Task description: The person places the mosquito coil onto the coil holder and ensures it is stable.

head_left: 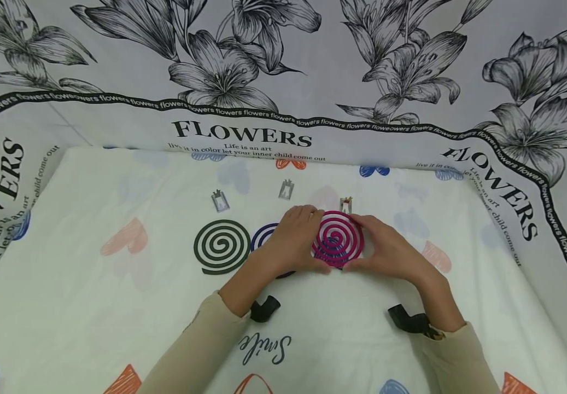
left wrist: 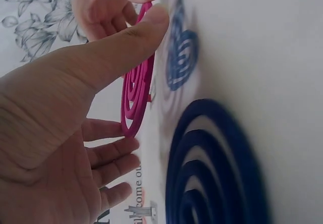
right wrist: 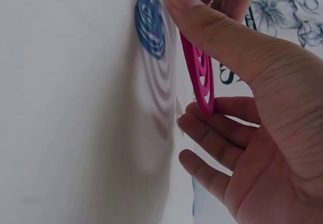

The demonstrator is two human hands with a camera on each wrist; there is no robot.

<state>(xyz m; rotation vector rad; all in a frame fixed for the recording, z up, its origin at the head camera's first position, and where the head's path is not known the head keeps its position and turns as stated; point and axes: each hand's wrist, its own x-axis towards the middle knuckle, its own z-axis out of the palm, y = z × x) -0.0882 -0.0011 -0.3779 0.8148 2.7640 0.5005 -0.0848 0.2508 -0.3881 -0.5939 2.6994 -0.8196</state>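
A pink mosquito coil (head_left: 338, 239) is held between both hands, and in the wrist views it hovers above the cloth with its shadow below. My left hand (head_left: 297, 241) grips its left edge between thumb and fingers. On the opposite edge, my right hand (head_left: 386, 249) pinches it in the same way. A blue mosquito coil (left wrist: 245, 158) lies flat on the cloth, partly hidden under my left hand in the head view. Left of that lies a dark green mosquito coil (head_left: 222, 247).
Small silver metal stands lie behind the coils: one at the left (head_left: 220, 201), a middle stand (head_left: 286, 190), and a right stand (head_left: 345, 204) just beyond the pink coil. A white cloth (head_left: 116, 306) printed with hearts covers the table, and a floral sheet (head_left: 322, 82) rises behind.
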